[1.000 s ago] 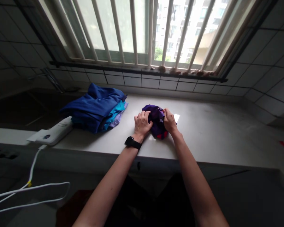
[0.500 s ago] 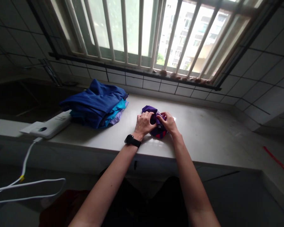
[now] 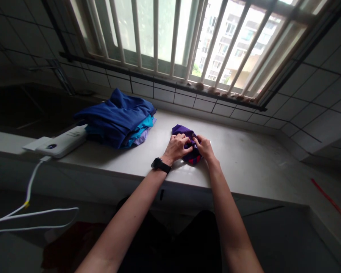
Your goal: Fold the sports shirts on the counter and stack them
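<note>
A small bundle of purple cloth (image 3: 182, 130) with a red patch at its near side lies on the pale countertop (image 3: 238, 159). My left hand (image 3: 177, 146), with a black watch on the wrist, grips the bundle from its left side, fingers curled over the fabric. From the right, my right hand (image 3: 204, 146) pinches the same cloth between thumb and fingers. Folds between the two hands are dark and partly covered by the fingers. What kind of article the cloth is, I cannot make out.
Left of my hands sits a pile of folded blue, turquoise and lilac cloth (image 3: 119, 119). A white power bank (image 3: 64, 142) with a white cable (image 3: 31, 185) lies at the counter's left, beside a dark sink (image 3: 14, 110). A red strip (image 3: 331, 201) lies far right. Behind is a barred window (image 3: 165, 41).
My fingers have shifted on the purple cloth, and the light-coloured fold beneath my right fingers shows less now. The camera view has tilted slightly.
</note>
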Demonstrator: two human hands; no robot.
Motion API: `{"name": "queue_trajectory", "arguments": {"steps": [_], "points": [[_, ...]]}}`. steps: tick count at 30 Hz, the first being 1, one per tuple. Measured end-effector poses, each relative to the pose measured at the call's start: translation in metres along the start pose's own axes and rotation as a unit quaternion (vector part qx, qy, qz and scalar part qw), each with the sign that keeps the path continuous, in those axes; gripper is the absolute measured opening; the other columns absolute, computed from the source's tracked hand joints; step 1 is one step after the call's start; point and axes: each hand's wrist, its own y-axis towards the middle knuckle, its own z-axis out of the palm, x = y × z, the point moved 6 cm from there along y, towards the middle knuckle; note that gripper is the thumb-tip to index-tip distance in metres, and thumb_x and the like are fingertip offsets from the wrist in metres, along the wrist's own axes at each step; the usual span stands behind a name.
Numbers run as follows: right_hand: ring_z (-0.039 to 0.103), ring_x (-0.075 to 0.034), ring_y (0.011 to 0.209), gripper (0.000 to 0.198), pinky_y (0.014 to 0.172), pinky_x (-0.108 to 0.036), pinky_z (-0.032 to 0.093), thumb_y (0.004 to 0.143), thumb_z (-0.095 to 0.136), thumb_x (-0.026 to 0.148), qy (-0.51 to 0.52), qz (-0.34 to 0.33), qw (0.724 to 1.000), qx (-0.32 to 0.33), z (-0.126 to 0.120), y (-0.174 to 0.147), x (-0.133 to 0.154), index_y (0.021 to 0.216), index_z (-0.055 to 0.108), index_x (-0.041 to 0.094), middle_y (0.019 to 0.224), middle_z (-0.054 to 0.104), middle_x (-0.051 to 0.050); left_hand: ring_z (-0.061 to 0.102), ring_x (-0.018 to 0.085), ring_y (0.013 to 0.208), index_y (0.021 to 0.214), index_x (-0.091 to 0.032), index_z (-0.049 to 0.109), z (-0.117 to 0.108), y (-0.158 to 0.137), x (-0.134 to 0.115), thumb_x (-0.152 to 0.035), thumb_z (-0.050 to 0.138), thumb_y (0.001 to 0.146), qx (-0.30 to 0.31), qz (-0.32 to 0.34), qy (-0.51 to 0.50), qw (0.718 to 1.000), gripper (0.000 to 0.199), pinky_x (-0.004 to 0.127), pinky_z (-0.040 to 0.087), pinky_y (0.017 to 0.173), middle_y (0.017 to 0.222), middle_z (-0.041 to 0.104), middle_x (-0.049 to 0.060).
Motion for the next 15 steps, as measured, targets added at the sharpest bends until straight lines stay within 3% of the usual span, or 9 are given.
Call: {"name": "queue_trajectory", "arguments": {"steps": [5,15], "points": [[0.066,-0.021,0.076,0.022,0.074,-0.03,0.048,0.097,0.053,0.033,0.002,-0.001,1.0,0.01,0.001,-0.0016,-0.0006,0.089,0.07,0.022,0.088,0.077,-0.006,0.064,0.027,0.102,0.103,-0.019,0.07,0.0069,0.0,-0.0056,-0.041,0.062,0.097,0.038,0.048,-0.001,0.998,0.024,0.041,0.046,0.092,0.104,0.071,0.01],[0.066,-0.021,0.073,0.024,0.073,-0.031,0.047,0.096,0.053,0.034,-0.018,0.001,1.0,0.007,0.0034,-0.0011,-0.002,0.087,0.072,0.021,0.084,0.077,-0.007,0.064,0.026,0.105,0.105,-0.019,0.07,0.0109,0.0005,-0.0026,-0.026,0.056,0.097,0.038,0.031,0.01,0.999,0.017,0.041,0.044,0.096,0.109,0.071,0.01]]}}
